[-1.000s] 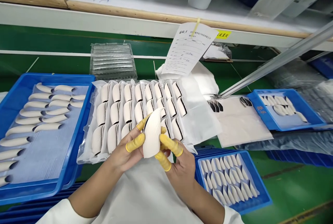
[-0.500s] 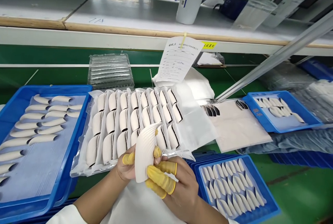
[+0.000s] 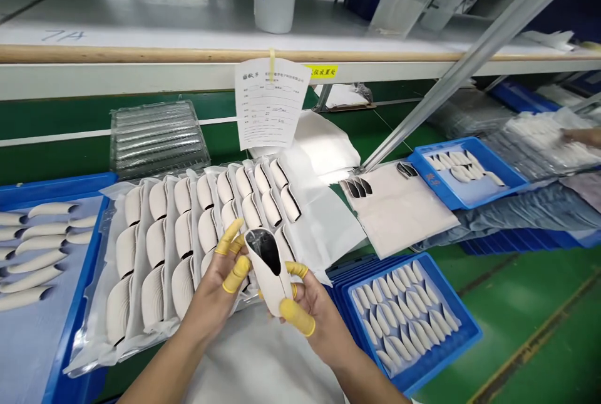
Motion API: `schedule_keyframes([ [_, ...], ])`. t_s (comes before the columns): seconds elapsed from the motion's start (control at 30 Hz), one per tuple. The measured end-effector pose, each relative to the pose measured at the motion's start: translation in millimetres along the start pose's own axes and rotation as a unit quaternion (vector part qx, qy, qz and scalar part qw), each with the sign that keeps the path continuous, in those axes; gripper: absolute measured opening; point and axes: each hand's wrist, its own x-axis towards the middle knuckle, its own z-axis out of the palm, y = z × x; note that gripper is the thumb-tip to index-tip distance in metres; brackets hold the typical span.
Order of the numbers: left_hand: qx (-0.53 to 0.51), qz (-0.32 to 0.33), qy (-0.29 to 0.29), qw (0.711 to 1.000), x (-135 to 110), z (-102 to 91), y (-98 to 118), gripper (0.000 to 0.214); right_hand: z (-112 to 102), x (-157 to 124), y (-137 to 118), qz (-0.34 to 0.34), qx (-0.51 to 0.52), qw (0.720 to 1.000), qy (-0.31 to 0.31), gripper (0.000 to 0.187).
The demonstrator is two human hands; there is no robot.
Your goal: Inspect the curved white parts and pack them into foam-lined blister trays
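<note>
A white curved shell (image 3: 267, 269) sat tilted between both hands, held by the left hand (image 3: 211, 285) and right hand (image 3: 314, 322) in yellow finger cots (image 3: 237, 274). Just behind lay rows of shells on a white packing sheet (image 3: 323, 228); a blue tray (image 3: 462, 322) stood nearby on the green bench (image 3: 530, 310). The shell's black inner face now showed, not the white back seen earlier.

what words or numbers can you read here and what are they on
"7A", marked on the shelf
Yellow sticker: Chinese characters, too blurred to read
Paper form: printed Chinese text, too small to read
</note>
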Motion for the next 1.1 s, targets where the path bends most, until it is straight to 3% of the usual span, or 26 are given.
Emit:
schedule_keyframes([
  [0.1, 0.005, 0.032, 0.010, 0.999, 20, 1.3, -5, 0.042, -12, -4, -3, 0.092, 0.155, 0.983, -0.043, 0.058],
  [0.2, 0.016, 0.061, -0.019, 0.998, 40, 2.7, -11, 0.026, -23, -6, 4, 0.162, 0.284, 0.943, -0.059, 0.051],
  [0.33, 0.047, 0.042, -0.039, 0.997, 56, 11.2, -23, 0.030, -36, -4, 13, 0.222, 0.408, 0.884, -0.056, 0.039],
  [0.4, 0.062, 0.037, -0.024, 0.997, 61, 18.8, -29, 0.033, -41, -2, 13, 0.231, 0.425, 0.874, -0.044, 0.035],
  [0.47, 0.097, 0.035, -0.004, 0.995, 69, 26.7, -33, 0.033, -48, -1, 10, 0.221, 0.391, 0.893, -0.023, 0.039],
  [0.57, 0.221, 0.029, 0.024, 0.975, 86, 35.5, -33, 0.033, -67, -2, 3, 0.132, 0.224, 0.964, 0.062, 0.047],
  [0.6, 0.297, 0.029, 0.016, 0.954, 93, 37.6, -32, 0.033, -75, -2, 0, 0.083, 0.145, 0.981, 0.101, 0.048],
  [0.67, 0.472, 0.034, -0.031, 0.880, 104, 41.7, -29, 0.036, -92, -3, -6, -0.024, -0.022, 0.983, 0.179, 0.045],
  [0.77, 0.642, 0.044, -0.101, 0.759, 115, 51.2, -28, 0.030, -112, 4, -16, -0.159, -0.275, 0.917, 0.240, 0.028],
  [0.87, 0.707, 0.048, -0.107, 0.698, 118, 65.8, -31, 0.020, -117, 21, -20, -0.236, -0.535, 0.789, 0.188, 0.021],
  [0.93, 0.747, 0.054, -0.100, 0.655, 118, 75.7, -35, 0.019, -116, 34, -18, -0.235, -0.657, 0.702, 0.138, 0.015],
  [0.97, 0.764, 0.058, -0.095, 0.636, 117, 79.9, -37, 0.019, -114, 40, -16, -0.226, -0.692, 0.675, 0.125, 0.012],
  [1.0, 0.777, 0.063, -0.088, 0.620, 116, 83.4, -39, 0.019, -113, 45, -13, -0.216, -0.711, 0.659, 0.118, 0.013],
  [1.1, 0.804, 0.080, -0.060, 0.586, 109, 88.1, -48, 0.021, -113, 52, -4, -0.202, -0.726, 0.648, 0.113, 0.017],
])
